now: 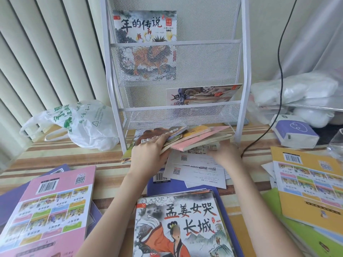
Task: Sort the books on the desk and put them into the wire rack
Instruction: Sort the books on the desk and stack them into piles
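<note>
A white wire rack stands at the back of the desk. One picture book stands in its upper pocket, and another book lies tilted in the lower pocket. In front of the rack, both hands hold a small stack of thin books, pink and yellow among them. My left hand grips the stack's left end with the thumb on top. My right hand reaches under its right end; its fingers are hidden. More books lie on the desk: a pink one, a picture book stack, yellow ones.
A white plastic bag lies left of the rack. Loose white sheets lie under the hands. A purple-and-white box, a black cable, wrapped white bundles and a clear glass sit at the right. Vertical blinds hang behind.
</note>
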The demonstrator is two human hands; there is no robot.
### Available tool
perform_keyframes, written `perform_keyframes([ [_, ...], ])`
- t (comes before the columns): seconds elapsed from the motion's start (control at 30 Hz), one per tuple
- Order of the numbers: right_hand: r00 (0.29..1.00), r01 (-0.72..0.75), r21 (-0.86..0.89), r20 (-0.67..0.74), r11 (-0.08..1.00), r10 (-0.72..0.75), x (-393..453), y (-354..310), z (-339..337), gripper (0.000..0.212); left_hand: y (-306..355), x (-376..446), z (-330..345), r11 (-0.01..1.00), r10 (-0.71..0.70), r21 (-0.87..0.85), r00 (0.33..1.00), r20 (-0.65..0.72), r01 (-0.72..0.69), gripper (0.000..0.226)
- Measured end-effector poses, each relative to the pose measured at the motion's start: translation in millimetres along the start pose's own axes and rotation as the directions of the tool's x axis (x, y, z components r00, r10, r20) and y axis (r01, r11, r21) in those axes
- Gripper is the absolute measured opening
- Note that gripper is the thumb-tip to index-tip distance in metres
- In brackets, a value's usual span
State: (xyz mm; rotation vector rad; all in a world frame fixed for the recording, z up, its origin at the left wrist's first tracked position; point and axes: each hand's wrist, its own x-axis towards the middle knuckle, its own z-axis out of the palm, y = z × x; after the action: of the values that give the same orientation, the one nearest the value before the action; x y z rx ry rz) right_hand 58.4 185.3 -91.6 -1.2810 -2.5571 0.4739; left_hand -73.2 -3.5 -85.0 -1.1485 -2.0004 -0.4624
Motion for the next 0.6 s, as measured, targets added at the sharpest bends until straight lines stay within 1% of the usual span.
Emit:
perform_keyframes([
  [0.03, 0.998, -0.050, 0.041, 0.033, 0.998, 0.049, 2.4, 0.9, 0.8, 0.071, 0.3, 0.0, 0.1, 1.000, 0.001, 0.003, 1.000, -0.005, -0.001, 0.037],
  [0.07, 0.996, -0.082, 0.111, 0.054, 0.990, 0.077, 3.1, -0.1, -1.9, 0.069, 0.8, 0.1, -0.2, 1.000, 0.000, 0.006, 1.000, -0.009, 0.000, 0.037],
  [0.1, 0.995, -0.093, 0.222, 0.065, 0.971, 0.080, 5.9, 0.3, -3.6, 0.062, 1.1, 0.0, -0.1, 1.000, -0.001, 0.007, 1.000, -0.010, 0.001, 0.038],
  [0.13, 0.993, -0.105, 0.363, 0.087, 0.926, 0.078, 6.0, -1.8, -8.2, 0.050, 1.3, -0.1, -0.1, 1.000, 0.001, 0.007, 1.000, -0.012, -0.001, 0.039],
  [0.17, 0.990, -0.125, 0.500, 0.117, 0.857, 0.076, 4.9, -4.1, -12.8, 0.038, 1.4, -0.3, 0.3, 1.000, 0.004, 0.005, 1.000, -0.013, -0.004, 0.039],
  [0.2, 0.980, -0.183, 0.610, 0.177, 0.771, 0.092, 3.5, -6.6, -17.3, 0.029, 1.3, -0.6, 0.6, 1.000, 0.006, 0.005, 1.000, -0.013, -0.006, 0.039],
  [0.23, 0.961, -0.260, 0.679, 0.254, 0.686, 0.112, 2.0, -9.5, -21.5, 0.023, 1.0, -0.8, 1.1, 1.000, 0.007, 0.006, 1.000, -0.013, -0.007, 0.040],
  [0.33, 0.885, -0.449, 0.743, 0.448, 0.497, 0.129, -2.0, -16.7, -31.0, 0.014, 0.8, -1.3, 2.4, 1.000, 0.011, 0.011, 1.000, -0.006, -0.011, 0.042],
  [0.4, 0.845, -0.515, 0.756, 0.527, 0.405, 0.092, -3.5, -18.0, -32.8, 0.008, 0.9, -1.9, 3.0, 1.000, 0.013, 0.011, 1.000, -0.010, -0.013, 0.041],
  [0.47, 0.827, -0.545, 0.772, 0.558, 0.328, 0.060, -7.3, -18.1, -35.3, 0.005, 1.0, -1.9, 2.1, 1.000, 0.014, -0.010, 1.000, -0.009, -0.014, 0.041],
  [0.5, 0.823, -0.554, 0.779, 0.566, 0.293, 0.049, -7.8, -17.3, -36.0, 0.007, 0.9, -1.8, 1.9, 1.000, 0.014, -0.010, 1.000, -0.010, -0.014, 0.041],
  [0.6, 0.809, -0.577, 0.781, 0.587, 0.237, 0.033, -8.9, -16.8, -37.0, 0.011, 1.1, -2.2, 1.4, 1.000, 0.007, 0.006, 1.000, -0.006, -0.007, 0.042],
])
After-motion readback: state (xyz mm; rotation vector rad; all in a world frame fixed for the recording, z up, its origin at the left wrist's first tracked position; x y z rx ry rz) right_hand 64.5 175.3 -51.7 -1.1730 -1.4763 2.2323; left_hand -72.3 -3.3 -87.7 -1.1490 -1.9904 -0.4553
